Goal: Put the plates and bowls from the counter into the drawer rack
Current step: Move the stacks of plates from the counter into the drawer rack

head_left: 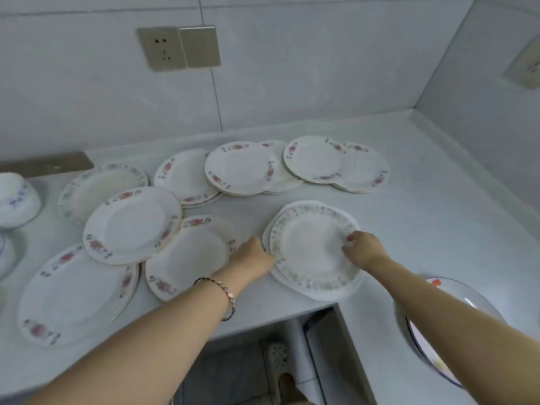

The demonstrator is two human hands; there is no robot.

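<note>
A short stack of white plates with a pale flower rim (309,247) lies near the front edge of the light counter (423,206). My left hand (252,257) grips the stack's left edge and my right hand (363,249) grips its right edge. Several more white plates with red flower rims are spread over the counter, some overlapping: a large one at the front left (73,293), one in the left middle (131,226), and groups along the back (242,168) (315,159). White bowls (16,200) stand at the far left edge. The drawer rack is not in view.
A blue-rimmed plate or dish (444,325) lies at the front right, partly under my right forearm. Below the counter's front edge is a gap with a cabinet edge (330,346) and a slippered foot on the floor (285,381). Wall sockets (178,48) sit on the tiled back wall.
</note>
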